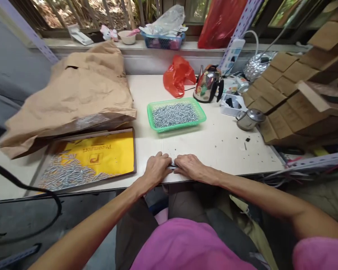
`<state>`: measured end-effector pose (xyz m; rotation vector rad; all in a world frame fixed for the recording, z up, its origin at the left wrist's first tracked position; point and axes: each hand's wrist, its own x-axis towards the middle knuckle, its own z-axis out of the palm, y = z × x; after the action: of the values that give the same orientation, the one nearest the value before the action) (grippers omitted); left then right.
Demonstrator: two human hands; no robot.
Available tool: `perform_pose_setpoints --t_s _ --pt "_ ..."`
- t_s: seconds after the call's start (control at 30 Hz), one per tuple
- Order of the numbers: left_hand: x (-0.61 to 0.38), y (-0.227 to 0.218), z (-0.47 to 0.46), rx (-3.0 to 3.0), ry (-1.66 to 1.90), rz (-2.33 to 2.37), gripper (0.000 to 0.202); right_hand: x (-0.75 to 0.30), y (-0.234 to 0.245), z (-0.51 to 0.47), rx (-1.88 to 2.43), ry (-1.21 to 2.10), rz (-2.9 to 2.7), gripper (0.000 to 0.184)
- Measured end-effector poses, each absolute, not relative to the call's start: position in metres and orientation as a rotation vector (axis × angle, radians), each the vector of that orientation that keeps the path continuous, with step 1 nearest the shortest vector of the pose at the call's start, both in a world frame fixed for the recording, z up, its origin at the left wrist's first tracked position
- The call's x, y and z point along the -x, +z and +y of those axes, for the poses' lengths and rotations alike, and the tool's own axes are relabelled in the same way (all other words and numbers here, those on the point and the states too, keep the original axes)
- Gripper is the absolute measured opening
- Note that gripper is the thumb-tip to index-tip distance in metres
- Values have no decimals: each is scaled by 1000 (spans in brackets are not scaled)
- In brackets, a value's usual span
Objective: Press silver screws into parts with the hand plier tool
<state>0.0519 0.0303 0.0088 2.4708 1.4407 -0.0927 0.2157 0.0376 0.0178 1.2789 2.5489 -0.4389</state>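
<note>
My left hand (157,167) and my right hand (189,166) rest side by side at the near edge of the white table (222,146), knuckles up, fingers curled. Between their fingertips shows a small dark item (173,165); I cannot make out what it is. Straight beyond the hands stands a green plastic tray (151,111) filled with small silvery metal pieces (174,113). To the left lies a shallow yellow box lid (112,152) with a heap of the same metal pieces (66,173).
A big brown paper sack (81,86) covers the table's left. At the back are a red plastic bag (177,77), a steel kettle (207,84) and a metal cup (249,119). Stacked cardboard boxes (298,93) crowd the right side. A black cable (30,189) crosses bottom left.
</note>
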Motion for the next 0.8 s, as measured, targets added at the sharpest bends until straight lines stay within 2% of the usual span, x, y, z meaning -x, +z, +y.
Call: perform_pose_setpoints --t_s 0.1,0.2,0.4,0.47,0.63,0.8 --pt "-52 11 32 -2488 -96 1432 10 -219 17 35 -1294 -408 2580 25" --pt "-52 10 36 -2483 -57 1497 20 -227 15 43 -1329 -361 2672 30" --pt "-64 -8 24 -2407 253 1676 41 -247 9 78 -1236 -347 2751 61" --pt "-70 -20 10 -2436 400 1637 42 -251 7 84 -1189 -387 2781 55" --pt "-81 -42 -20 -2462 586 1456 43 -252 -8 94 -1335 -428 2834 22" --pt "-79 -43 -27 -2464 576 1396 42 -237 -13 105 -1548 -224 2771 20"
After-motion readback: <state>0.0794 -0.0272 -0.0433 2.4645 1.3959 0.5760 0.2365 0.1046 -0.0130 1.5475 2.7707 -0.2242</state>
